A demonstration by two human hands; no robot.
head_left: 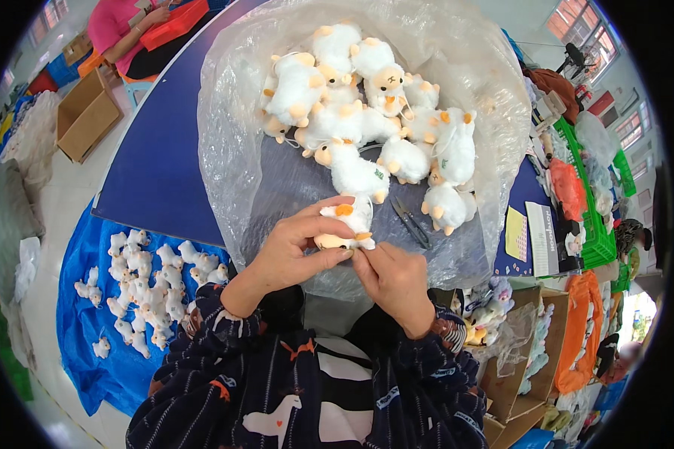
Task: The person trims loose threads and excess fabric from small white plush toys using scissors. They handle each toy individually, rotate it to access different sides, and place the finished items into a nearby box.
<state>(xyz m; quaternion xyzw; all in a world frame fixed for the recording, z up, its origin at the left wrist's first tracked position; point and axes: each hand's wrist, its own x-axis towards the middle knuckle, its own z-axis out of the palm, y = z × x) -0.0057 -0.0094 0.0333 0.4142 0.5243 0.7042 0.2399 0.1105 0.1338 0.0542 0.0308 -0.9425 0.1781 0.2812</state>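
My left hand (288,251) is closed around a white plush alpaca (358,217) with orange ears, near the front edge of the table. Against the toy's head, my right hand (397,280) is closed in a pinch; whatever sits between its fingertips is too small or hidden to make out. A pair of dark thread snips (410,224) lies just beyond my right hand. Past the held toy, several more plush alpacas (359,168) are heaped on a clear plastic sheet (232,142). One of them shows a small green mark on its side.
Many white plush toys (146,292) lie on a blue tarp (82,329) at the lower left. A cardboard box (86,116) and a person in pink (116,34) with a red tray (176,22) are farther back. Green crates (595,236) stand right.
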